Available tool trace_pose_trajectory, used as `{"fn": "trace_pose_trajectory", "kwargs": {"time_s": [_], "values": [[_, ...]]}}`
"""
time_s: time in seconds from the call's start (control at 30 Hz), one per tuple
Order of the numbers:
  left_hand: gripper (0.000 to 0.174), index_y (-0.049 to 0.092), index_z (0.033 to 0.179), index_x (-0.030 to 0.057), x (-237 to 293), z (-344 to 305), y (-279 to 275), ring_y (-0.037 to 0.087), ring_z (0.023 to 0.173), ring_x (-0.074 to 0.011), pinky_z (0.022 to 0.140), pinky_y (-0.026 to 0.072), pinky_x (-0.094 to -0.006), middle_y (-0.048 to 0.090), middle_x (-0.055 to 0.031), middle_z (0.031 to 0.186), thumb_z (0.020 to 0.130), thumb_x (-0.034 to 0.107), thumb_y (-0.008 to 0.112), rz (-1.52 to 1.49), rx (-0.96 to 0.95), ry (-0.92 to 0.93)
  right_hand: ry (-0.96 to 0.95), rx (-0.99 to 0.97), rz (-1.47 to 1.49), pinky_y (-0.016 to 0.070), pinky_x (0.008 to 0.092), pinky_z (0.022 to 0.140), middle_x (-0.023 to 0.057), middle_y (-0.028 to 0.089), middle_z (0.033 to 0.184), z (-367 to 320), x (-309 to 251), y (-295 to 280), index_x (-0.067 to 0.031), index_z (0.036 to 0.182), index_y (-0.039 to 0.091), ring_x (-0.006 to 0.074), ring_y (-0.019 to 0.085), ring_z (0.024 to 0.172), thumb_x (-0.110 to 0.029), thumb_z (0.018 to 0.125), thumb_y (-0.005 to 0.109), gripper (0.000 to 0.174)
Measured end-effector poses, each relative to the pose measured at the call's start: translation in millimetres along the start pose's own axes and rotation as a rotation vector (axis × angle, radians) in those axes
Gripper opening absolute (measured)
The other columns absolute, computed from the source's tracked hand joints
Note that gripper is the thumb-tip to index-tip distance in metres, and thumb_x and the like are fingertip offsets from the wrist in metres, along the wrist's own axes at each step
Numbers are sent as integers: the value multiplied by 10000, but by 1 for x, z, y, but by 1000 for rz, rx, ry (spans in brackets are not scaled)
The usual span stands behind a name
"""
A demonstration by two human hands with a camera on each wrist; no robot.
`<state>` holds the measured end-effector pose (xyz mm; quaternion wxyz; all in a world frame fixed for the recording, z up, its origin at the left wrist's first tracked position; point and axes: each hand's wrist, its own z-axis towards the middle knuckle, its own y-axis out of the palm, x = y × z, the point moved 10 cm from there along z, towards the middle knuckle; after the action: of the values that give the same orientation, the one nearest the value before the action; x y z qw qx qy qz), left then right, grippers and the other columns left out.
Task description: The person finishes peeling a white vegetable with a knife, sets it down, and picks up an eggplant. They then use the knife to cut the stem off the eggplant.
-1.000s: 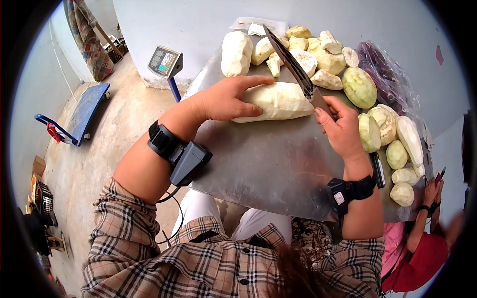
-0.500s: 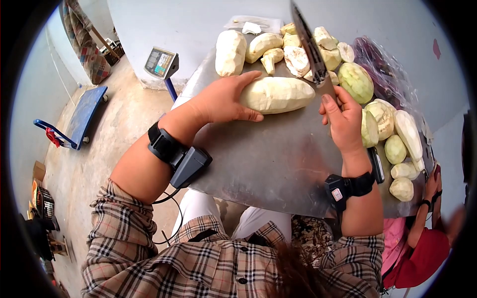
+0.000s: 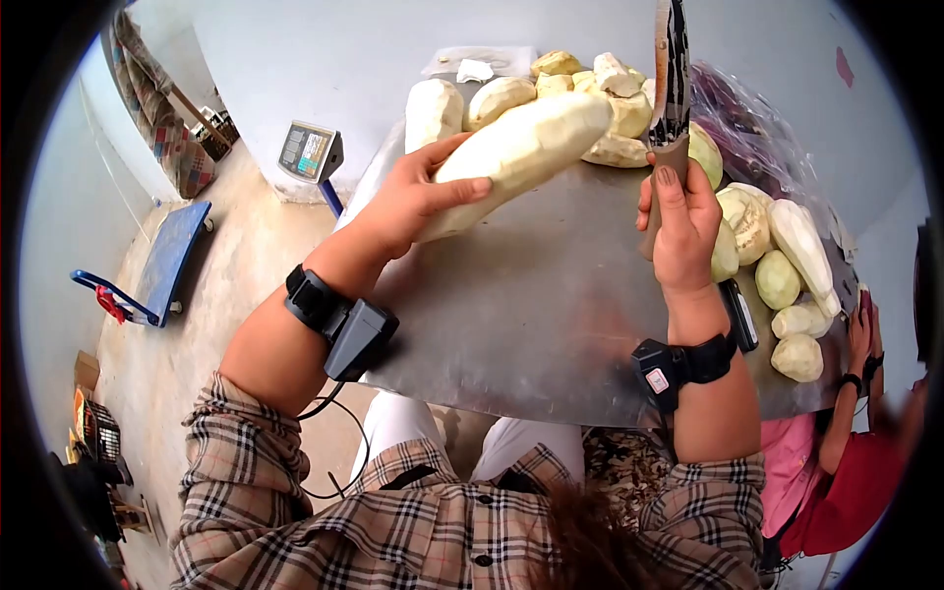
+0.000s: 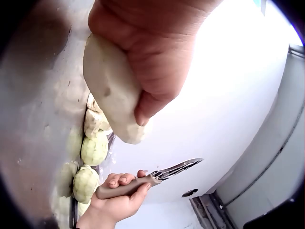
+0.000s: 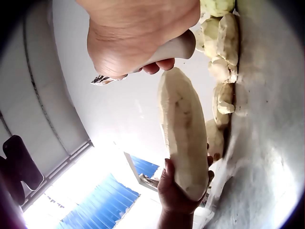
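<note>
My left hand (image 3: 418, 195) grips a long, pale peeled eggplant (image 3: 526, 147) around its near end, thumb across the top. The eggplant is raised off the metal table and tilted, its far end pointing up and right. In the right wrist view, the peeled eggplant (image 5: 183, 129) stands nearly upright in the left hand (image 5: 177, 193). My right hand (image 3: 680, 221) holds a peeling knife (image 3: 672, 88) by its brown handle, blade pointing up and away, apart from the eggplant. The knife's slotted blade (image 4: 178, 168) shows in the left wrist view.
Several peeled eggplants (image 3: 433, 113) lie along the metal table's (image 3: 521, 315) back and right edges. Purple eggplants (image 3: 733, 123) in clear plastic lie behind. A black phone-like object (image 3: 739, 315) lies near my right wrist. A scale display (image 3: 310, 152) stands left; another person (image 3: 851, 472) works at right.
My left hand has lifted the eggplant from the table and tipped its far end upward. The right hand has drawn the knife away from the eggplant, turning the blade upright.
</note>
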<state>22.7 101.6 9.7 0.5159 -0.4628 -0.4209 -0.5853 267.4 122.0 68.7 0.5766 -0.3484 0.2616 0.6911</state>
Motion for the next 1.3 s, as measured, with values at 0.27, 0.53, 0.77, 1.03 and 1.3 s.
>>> {"fn": "trace_pose_trajectory", "kwargs": {"time_s": [0.27, 0.53, 0.77, 1.03, 1.3], "values": [[711, 386, 1439, 58, -19, 1, 9, 643, 922, -263, 689, 581, -322, 567, -223, 1230, 932, 544, 495, -656, -205, -190, -9, -28, -31, 392, 206, 510, -16, 526, 659, -1, 2, 3, -23, 929, 579, 51, 459, 556, -244, 983, 572, 228], [740, 372, 1454, 95, -16, -2, 13, 635, 889, -261, 722, 581, -328, 534, -249, 1261, 930, 611, 458, -1027, -256, -244, 17, -45, -88, 391, 207, 505, -15, 536, 655, -3, 9, 3, -18, 936, 585, 50, 464, 544, -272, 972, 596, 256], [783, 340, 1473, 98, -13, -4, 14, 613, 902, -251, 723, 569, -324, 501, -259, 1276, 917, 633, 475, -1064, -286, -235, 22, -51, -108, 398, 214, 500, -11, 546, 656, -5, 11, 4, -8, 976, 597, 51, 472, 542, -274, 963, 614, 267], [769, 328, 1484, 114, -12, -4, 18, 615, 908, -269, 736, 583, -336, 481, -282, 1299, 924, 622, 471, -999, -338, -195, 6, -72, -132, 399, 227, 498, -6, 555, 661, -5, 12, 5, -6, 979, 605, 60, 475, 540, -272, 954, 626, 268], [763, 331, 1480, 100, -10, -3, 19, 627, 903, -283, 709, 594, -343, 485, -289, 1288, 931, 612, 464, -964, -364, -170, 27, -121, -218, 381, 244, 507, -6, 526, 638, -6, 19, 9, 9, 945, 595, 63, 434, 557, -212, 930, 652, 229]]}}
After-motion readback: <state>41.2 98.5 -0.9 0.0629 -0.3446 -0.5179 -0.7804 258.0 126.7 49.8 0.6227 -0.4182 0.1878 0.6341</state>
